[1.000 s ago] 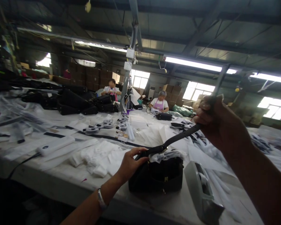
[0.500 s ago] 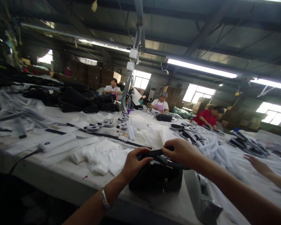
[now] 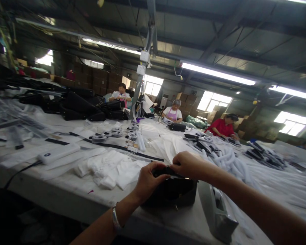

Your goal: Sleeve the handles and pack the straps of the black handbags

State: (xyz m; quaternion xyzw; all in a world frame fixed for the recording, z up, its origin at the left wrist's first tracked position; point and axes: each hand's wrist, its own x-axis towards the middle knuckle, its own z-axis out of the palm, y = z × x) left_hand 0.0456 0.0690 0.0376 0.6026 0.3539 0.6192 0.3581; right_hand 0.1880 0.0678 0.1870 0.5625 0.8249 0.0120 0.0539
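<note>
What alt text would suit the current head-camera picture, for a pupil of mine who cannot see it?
A person's left hand and right hand meet at the top of a black bag, pinching a dark piece there. Crumpled white sheets lie to its left on a pale table, with three other people beyond.

The right hand (image 3: 187, 165) came down from its raised hold to just beside the left hand (image 3: 150, 180) at the black bag (image 3: 174, 194); the strap no longer stretched upward. A person in red (image 3: 223, 127) came into view; a co-worker's hand vanished.
</note>
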